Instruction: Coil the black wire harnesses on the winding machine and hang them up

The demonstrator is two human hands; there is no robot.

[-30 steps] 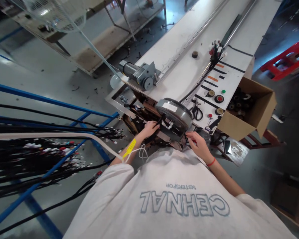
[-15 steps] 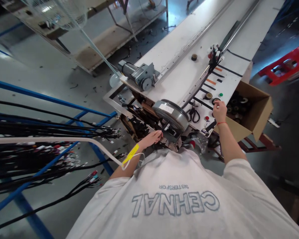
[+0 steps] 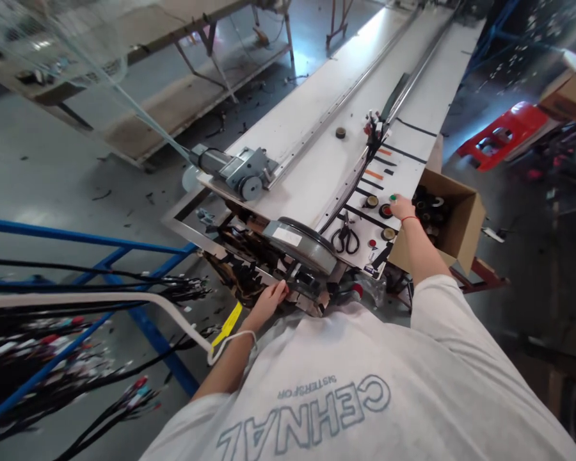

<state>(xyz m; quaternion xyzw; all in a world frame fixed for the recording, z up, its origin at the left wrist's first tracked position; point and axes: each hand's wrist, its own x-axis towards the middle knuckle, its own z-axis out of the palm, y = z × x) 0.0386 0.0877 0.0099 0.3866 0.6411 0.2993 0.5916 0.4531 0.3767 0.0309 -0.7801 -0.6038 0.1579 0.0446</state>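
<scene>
My right hand (image 3: 403, 209) reaches over the white table's right edge, its fingertips stretched out at a green button (image 3: 393, 198). Beside those fingers lies a dark tape roll with a red centre (image 3: 385, 211), and two more tape rolls (image 3: 371, 202) (image 3: 388, 234) are close by. My left hand (image 3: 272, 297) is closed, with thumb and fingers pressed together, beside the mechanism under the grey wheel (image 3: 300, 244); what it pinches is too small to make out. From the wheel a black cable bundle (image 3: 349, 189) runs up along the rail to a cluster of connectors (image 3: 374, 128).
Black-handled scissors (image 3: 346, 239) and a red button (image 3: 372, 243) are near the wheel. An open cardboard box (image 3: 468, 227) of dark rolls stands at the right. A motor (image 3: 242, 173) sits at the table's left corner. Blue racks (image 3: 144, 244) hold hanging cables at left.
The view has shifted, so the table appears further left and lower. My right hand has moved from beside the tape roll to the green button. My left hand stays by the wheel mechanism.
</scene>
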